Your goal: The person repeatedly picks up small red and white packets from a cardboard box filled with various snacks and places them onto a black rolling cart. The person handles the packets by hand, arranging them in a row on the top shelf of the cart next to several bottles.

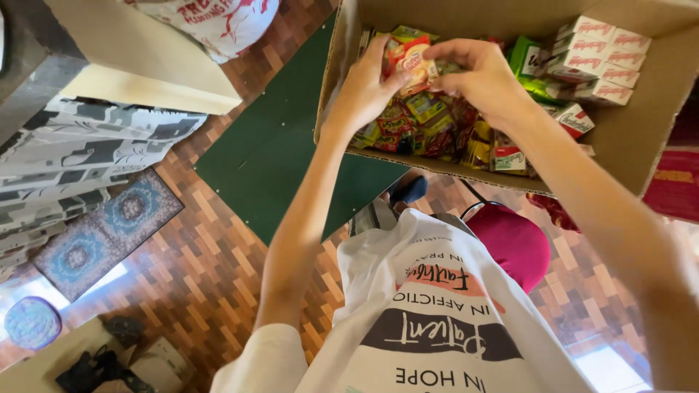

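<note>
White printed shirt (437,313) fills the near foreground, both bare arms reaching up from it into a cardboard box (655,138). Left hand (364,87) and right hand (477,76) meet over the box's middle, fingertips of both pinched closed on one small sachet (416,67), red, yellow and white, held just above the pile. Judged by its look, the sachet is light, thin and crinkly, a slick film that would slide under a loose pinch; the sealed edges, where the fingertips already sit, seem the surest hold. Directly below the fingers lies a loose heap of small packets (429,131), red, yellow and green, filling the box's near half. Beyond the right fingertips, toward the far wall, stand stacked white-and-red cartons (601,62), with a green pack (526,58) between them and the hand. Under the box: a pink stool seat (513,244), a green mat (284,145) and parquet floor (196,276).
</note>
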